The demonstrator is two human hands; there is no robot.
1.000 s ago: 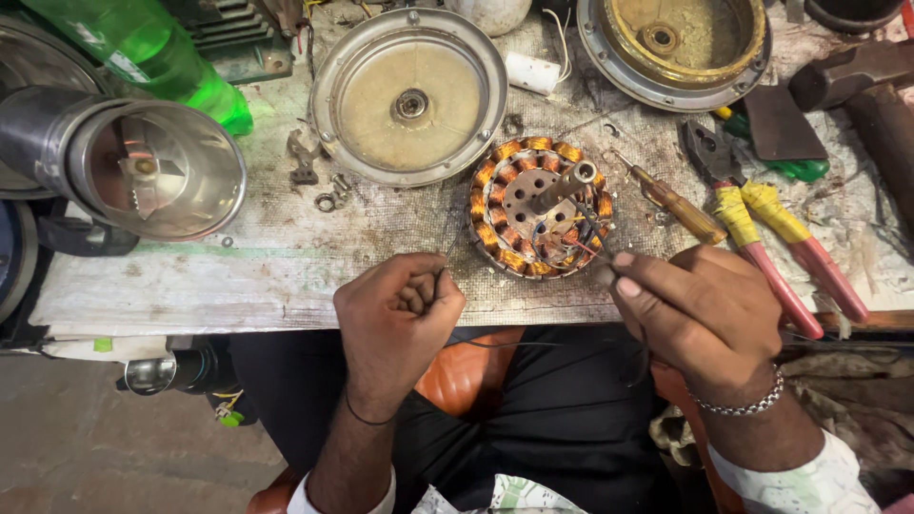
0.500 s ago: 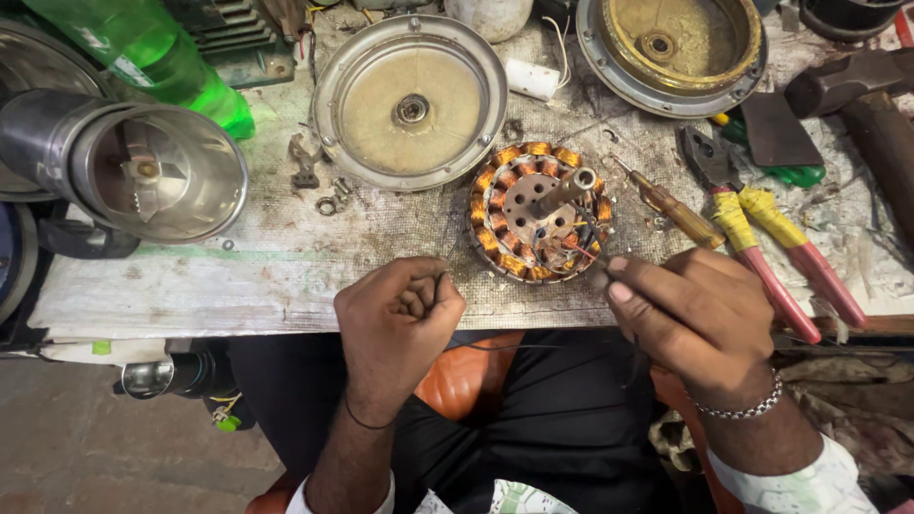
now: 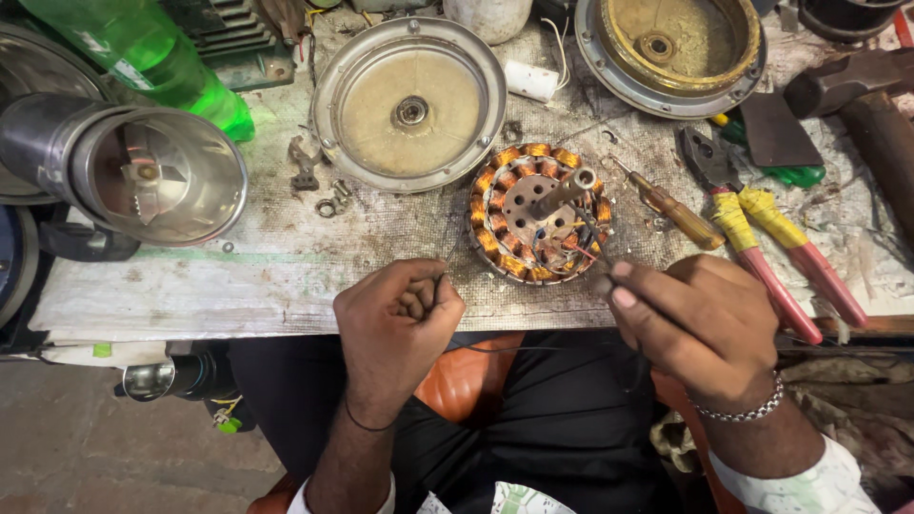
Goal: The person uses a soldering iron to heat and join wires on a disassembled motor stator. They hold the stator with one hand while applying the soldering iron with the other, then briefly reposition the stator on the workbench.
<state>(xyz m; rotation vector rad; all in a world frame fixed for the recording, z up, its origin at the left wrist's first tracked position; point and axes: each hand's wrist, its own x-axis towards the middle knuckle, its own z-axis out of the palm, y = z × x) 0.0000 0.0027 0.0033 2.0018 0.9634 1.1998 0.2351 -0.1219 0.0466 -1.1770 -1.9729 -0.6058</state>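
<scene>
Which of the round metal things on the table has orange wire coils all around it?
The round stator nearest the right hand. It has copper-orange coils around its rim and a shaft in the middle; the two round metal covers behind it have no coils.

Your stator shows glossy copper windings around a dull, pitted metal core. The counter looks rough, stained and matt, its covering worn. The round cover is grey metal with a dusty, tarnished face. The steel jar gleams, smooth and polished. The pliers carry red and yellow plastic sleeves; the bottle is clear green plastic.
</scene>
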